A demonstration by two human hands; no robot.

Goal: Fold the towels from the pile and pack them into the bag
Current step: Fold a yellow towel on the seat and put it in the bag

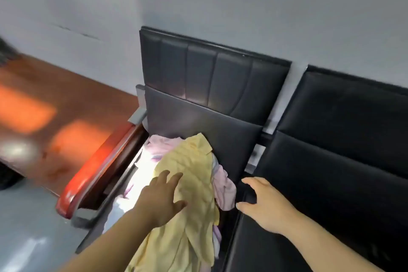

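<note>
Task barely starting: towel pile [176, 183] is lying unfolded on the black seat [220, 134], yellow towel [194, 216] on top. Left hand [163, 196] is reaching over it, fingers spread; right hand [262, 203] is hovering at 3 o'clock, spread and empty. No bag showing.

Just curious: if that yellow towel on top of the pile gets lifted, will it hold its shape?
Probably not. The yellow towel lies crumpled, draped over the pile, so it should flop and hang. It looks thin, likely light. The left hand is open above it.
</note>
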